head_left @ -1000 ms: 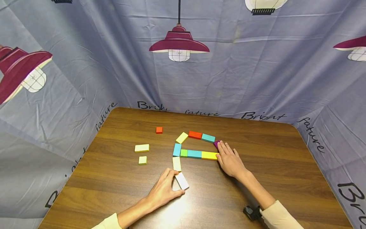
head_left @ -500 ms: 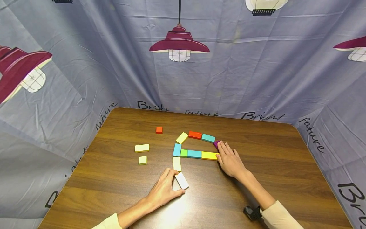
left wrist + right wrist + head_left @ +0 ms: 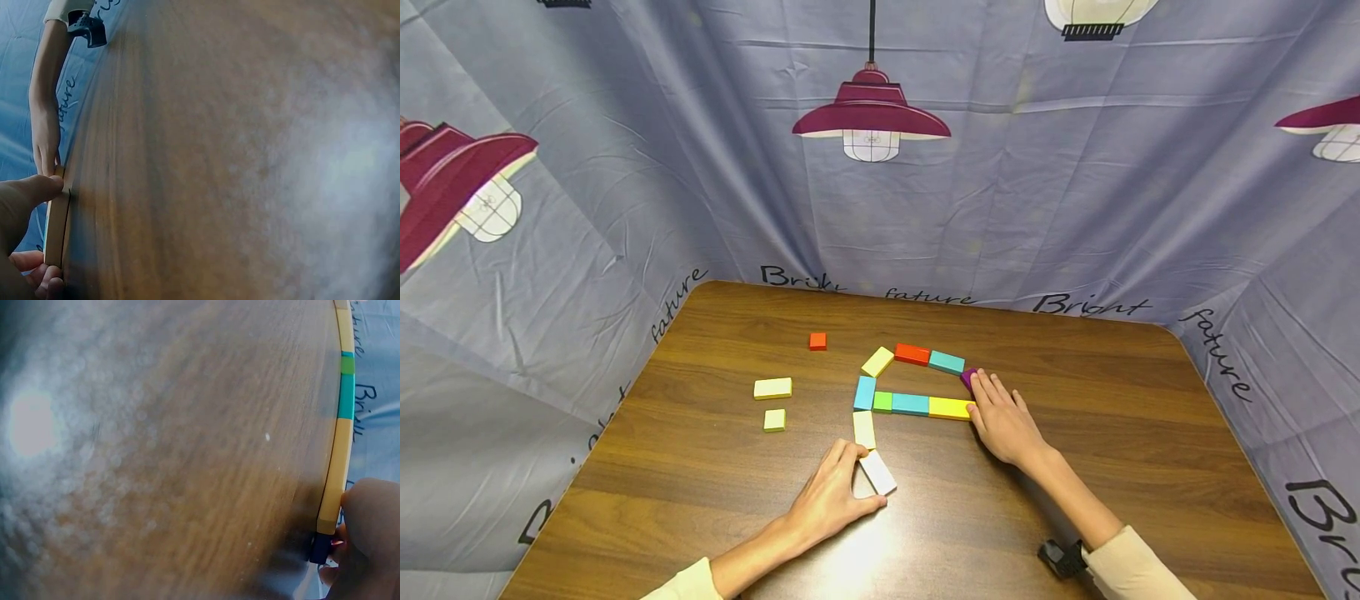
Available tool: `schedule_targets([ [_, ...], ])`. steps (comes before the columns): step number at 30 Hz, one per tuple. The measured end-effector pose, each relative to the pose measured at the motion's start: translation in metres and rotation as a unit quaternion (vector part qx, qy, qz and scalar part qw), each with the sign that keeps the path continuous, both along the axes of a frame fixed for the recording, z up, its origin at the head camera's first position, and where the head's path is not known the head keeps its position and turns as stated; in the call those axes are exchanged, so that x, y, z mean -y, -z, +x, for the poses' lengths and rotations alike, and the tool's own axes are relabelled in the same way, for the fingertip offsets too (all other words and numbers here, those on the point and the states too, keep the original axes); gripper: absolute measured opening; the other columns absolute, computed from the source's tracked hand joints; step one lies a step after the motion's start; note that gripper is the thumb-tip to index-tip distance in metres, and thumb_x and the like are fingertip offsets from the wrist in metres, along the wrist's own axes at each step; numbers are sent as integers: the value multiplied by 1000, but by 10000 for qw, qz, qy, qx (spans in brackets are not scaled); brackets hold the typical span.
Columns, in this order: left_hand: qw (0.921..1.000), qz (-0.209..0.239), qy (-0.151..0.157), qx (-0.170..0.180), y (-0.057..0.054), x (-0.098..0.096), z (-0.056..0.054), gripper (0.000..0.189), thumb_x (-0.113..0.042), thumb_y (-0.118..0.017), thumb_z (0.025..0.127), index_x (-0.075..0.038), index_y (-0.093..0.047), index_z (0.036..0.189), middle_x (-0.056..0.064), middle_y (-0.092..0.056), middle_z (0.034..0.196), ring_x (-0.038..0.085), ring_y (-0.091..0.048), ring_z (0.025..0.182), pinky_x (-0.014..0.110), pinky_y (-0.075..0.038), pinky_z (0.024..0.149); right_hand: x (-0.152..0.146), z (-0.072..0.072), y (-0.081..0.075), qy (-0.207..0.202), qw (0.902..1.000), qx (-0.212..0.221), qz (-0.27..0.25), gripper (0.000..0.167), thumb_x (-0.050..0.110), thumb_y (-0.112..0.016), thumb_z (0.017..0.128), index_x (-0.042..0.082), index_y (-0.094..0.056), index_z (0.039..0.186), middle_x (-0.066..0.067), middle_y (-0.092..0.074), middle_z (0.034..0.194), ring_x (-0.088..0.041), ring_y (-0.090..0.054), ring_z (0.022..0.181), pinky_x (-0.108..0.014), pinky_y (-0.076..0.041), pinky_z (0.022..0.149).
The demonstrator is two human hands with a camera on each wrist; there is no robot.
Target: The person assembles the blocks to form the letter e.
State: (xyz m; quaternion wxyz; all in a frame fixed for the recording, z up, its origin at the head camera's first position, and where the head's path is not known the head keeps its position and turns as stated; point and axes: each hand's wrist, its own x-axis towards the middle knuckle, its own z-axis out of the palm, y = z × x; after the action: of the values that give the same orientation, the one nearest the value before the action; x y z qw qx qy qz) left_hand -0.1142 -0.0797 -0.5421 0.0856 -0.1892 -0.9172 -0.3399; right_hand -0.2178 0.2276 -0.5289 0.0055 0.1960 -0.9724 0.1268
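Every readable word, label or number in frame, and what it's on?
"Bright": curtain, back right
"fature": curtain, back centre, left and right
"Bri…": curtain, back left; rest distorted by folds
"Br…": curtain, lower right, cut off
Curtain, lower left: lettering broken up, unclear
Blocks: no text visible

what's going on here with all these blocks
A person's left hand holds the white block by its ends, at the near end of a curve of blocks on the table. The right hand touches the yellow block and purple block. A small red block, a long pale block and a short pale block lie apart to the left.
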Motion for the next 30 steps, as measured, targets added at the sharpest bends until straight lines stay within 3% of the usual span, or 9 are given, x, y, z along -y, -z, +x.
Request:
schedule_targets([
  [16, 10000, 37, 55, 71, 0, 1, 0, 59, -29, -90, 68, -6, -59, 113, 0, -52, 104, 11, -51, 86, 30, -50, 75, 1, 2, -3, 15, 10000, 83, -25, 57, 25, -43, 107, -6, -28, 153, -25, -26, 158, -44, -24, 144, -70, -21, 107],
  [30, 9998, 143, 22, 131, 0, 0, -2, 56, -31, -89, 71, -5, -60, 112, -2, -51, 98, 7, -48, 79, 24, -47, 67, 1, 1, -2, 23, 10000, 76, -39, 57, 25, -43, 107, -6, -29, 153, -24, -26, 158, -44, -24, 144, -70, -21, 107],
])
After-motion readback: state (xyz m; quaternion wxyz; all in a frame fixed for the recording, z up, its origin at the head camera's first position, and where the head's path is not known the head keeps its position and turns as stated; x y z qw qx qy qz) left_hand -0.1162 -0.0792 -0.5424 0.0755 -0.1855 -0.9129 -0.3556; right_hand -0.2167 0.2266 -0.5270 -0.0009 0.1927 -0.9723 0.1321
